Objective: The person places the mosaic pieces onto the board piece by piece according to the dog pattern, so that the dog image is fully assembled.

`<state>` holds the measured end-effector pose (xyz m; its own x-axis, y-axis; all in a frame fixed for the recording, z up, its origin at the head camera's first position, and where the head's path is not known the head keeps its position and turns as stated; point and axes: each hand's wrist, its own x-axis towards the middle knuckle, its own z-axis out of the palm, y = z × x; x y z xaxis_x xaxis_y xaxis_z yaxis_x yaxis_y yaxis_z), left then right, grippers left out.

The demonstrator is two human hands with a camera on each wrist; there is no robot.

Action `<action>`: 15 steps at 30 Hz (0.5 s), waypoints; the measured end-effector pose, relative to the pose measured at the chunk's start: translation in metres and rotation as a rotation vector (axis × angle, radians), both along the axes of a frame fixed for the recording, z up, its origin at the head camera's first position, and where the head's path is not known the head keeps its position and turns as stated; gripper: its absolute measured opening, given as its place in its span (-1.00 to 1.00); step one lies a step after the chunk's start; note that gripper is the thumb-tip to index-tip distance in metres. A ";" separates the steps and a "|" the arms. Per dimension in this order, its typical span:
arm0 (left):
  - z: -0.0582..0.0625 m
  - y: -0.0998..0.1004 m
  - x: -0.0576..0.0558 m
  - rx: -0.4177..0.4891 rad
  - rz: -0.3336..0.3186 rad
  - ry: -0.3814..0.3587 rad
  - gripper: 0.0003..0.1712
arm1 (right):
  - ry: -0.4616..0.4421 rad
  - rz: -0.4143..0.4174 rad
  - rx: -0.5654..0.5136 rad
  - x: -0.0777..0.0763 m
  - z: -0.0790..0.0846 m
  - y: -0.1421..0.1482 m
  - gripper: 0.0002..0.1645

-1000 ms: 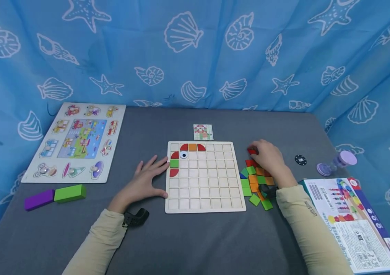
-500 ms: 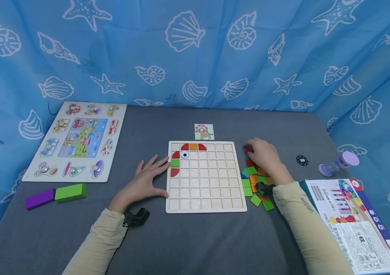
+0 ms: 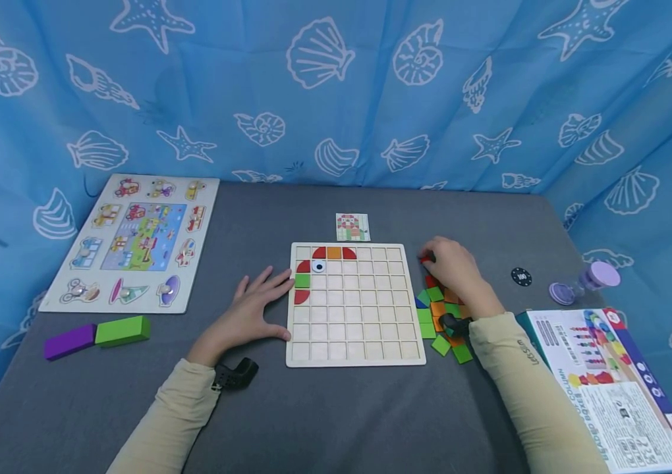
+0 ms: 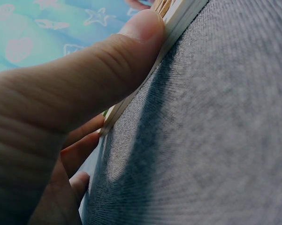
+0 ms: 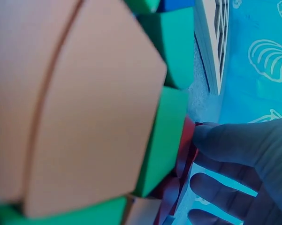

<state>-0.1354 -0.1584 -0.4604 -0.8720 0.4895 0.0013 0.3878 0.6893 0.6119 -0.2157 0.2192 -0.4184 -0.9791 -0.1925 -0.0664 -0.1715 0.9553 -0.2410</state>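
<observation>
My left hand (image 3: 250, 316) lies spread along the left edge of a wooden grid board (image 3: 354, 365), thumb and fingertips at its rim. In the left wrist view the thumb (image 4: 143, 26) presses the board's side. Along the board's top left sit red quarter-round tiles (image 3: 302, 297), an orange tile (image 3: 333, 253), a green tile (image 3: 302, 281) and an eye tile (image 3: 318, 266). Past the board's right side, my right hand (image 3: 454, 266) pinches a red tile (image 3: 425, 259) at the far end of a tile pile (image 3: 437, 308). Its thumb (image 5: 211, 138) shows against red in the right wrist view.
A small pattern card (image 3: 352, 227) lies behind the board. At left are a peg puzzle (image 3: 205, 230), a purple block (image 3: 69, 342) and a green block (image 3: 122, 331). At right are a black round chip (image 3: 521, 276), a purple hourglass-like object (image 3: 585, 282) and a printed box (image 3: 620, 388).
My right hand has shifted a little left, toward the board, with the red tile at its fingertips. The left hand stays at the board's edge.
</observation>
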 end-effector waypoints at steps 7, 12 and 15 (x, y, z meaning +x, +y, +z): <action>0.001 0.000 0.000 0.003 -0.003 0.003 0.16 | 0.029 0.009 -0.013 0.001 0.000 -0.002 -0.85; 0.001 0.001 0.000 0.008 -0.002 0.002 0.16 | 0.047 0.071 -0.083 0.006 0.014 -0.025 -0.86; 0.001 0.001 0.000 0.007 0.001 0.005 0.16 | 0.049 0.164 -0.126 0.008 0.023 -0.053 -0.87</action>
